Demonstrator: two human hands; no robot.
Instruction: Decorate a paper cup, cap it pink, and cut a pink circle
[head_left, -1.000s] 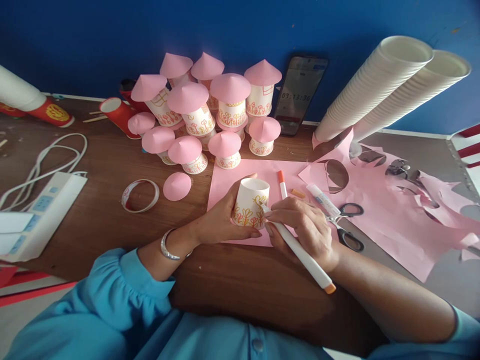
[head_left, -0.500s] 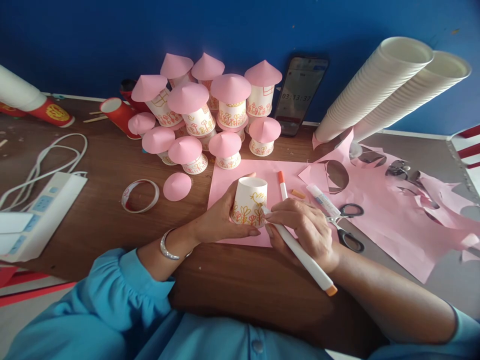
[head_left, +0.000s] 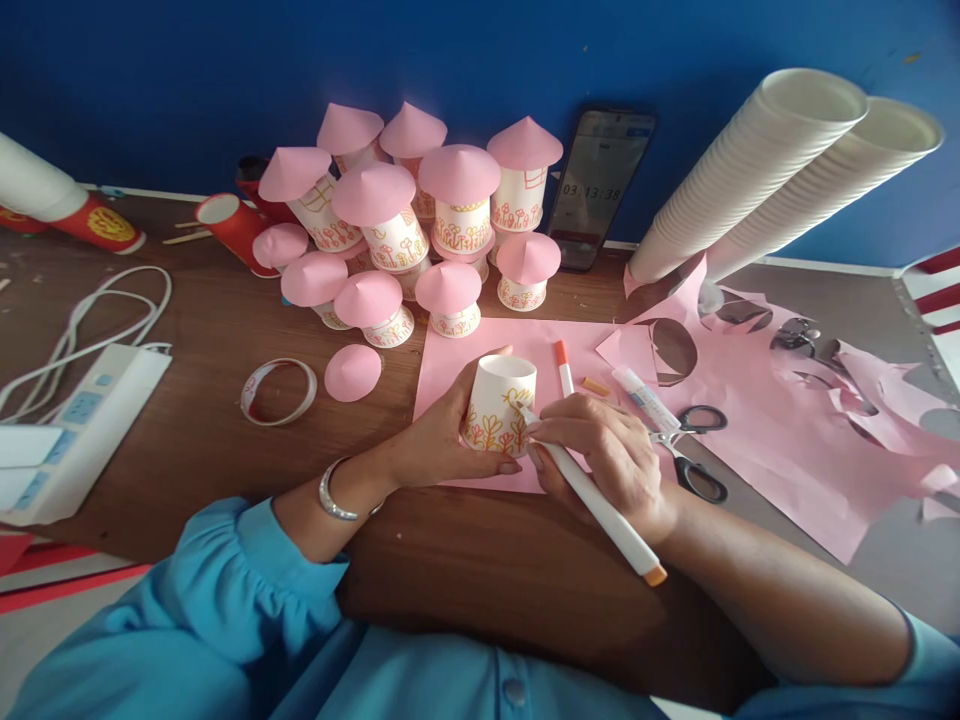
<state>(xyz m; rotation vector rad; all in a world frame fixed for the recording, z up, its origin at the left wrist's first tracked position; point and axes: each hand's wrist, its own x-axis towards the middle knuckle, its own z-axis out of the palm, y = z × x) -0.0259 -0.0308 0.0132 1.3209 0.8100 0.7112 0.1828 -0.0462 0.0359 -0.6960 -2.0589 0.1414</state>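
My left hand (head_left: 439, 430) is wrapped round an upside-down white paper cup (head_left: 499, 400) with orange flowers and a bird drawn on it. The cup stands on a pink paper sheet (head_left: 540, 345) on the wooden table. My right hand (head_left: 607, 455) pinches a white marker (head_left: 600, 510) with an orange rear cap, and its tip touches the cup's side near the bird. A second orange-capped marker (head_left: 562, 367) lies just behind on the pink sheet.
A cluster of decorated cups with pink cone roofs (head_left: 420, 220) stands behind, with a phone (head_left: 596, 190) leaning on the blue wall. Two long stacks of white cups (head_left: 765, 170), cut pink paper (head_left: 810, 420), scissors (head_left: 694, 450), a glue stick (head_left: 645, 398), a tape ring (head_left: 279, 390), a loose pink cone (head_left: 352, 372) and a power strip (head_left: 75, 425) surround me.
The marker tip has shifted slightly on the cup's side while my left hand keeps the cup steady. The phone's timer has advanced.
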